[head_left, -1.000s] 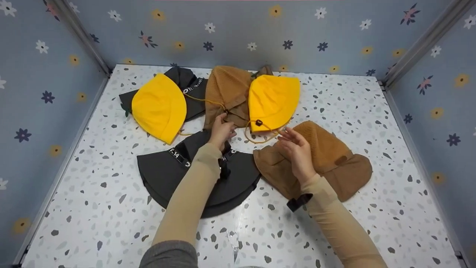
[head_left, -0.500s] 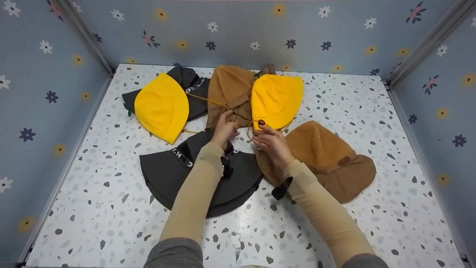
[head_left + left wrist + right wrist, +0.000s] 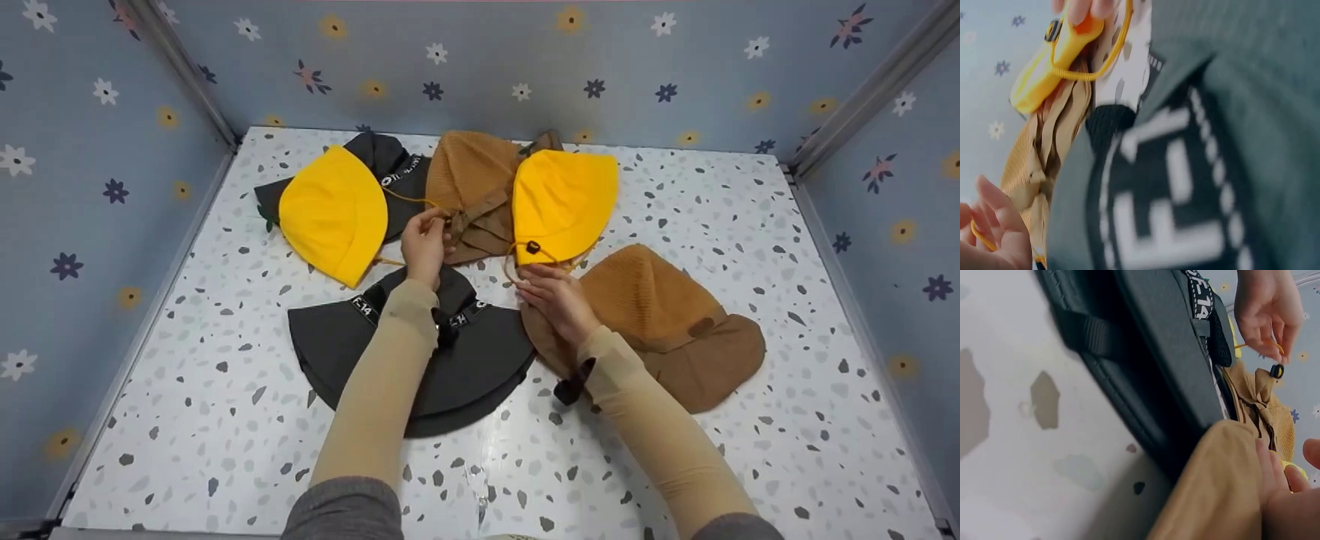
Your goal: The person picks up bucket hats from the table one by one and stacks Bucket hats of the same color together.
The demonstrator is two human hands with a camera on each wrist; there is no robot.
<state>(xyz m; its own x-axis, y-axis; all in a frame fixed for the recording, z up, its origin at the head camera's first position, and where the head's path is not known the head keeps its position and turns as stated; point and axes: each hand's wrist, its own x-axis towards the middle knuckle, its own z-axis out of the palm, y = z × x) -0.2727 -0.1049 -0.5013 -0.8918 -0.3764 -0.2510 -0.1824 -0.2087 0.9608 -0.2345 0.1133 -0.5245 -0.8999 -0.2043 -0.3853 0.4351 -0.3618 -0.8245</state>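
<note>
Left hand [image 3: 424, 238]: pinching yellow cord [image 3: 409, 199] over far brown hat [image 3: 474, 191].
Right hand [image 3: 553, 295]: fingers curled, on near brown hat [image 3: 660, 319] beside cord loop; grip unclear.
Hats: two yellow [image 3: 334, 212], two black [image 3: 420, 360], two brown.
Left wrist view: orange toggle [image 3: 1053, 59] held at fingertips.
Right wrist view: black stopper [image 3: 1276, 371] on cord.

The speckled white bench [image 3: 675, 465] carries 6 hats: 2 yellow, 2 brown and 2 black, the far ones overlapping behind the near black hat [image 3: 480, 367].
</note>
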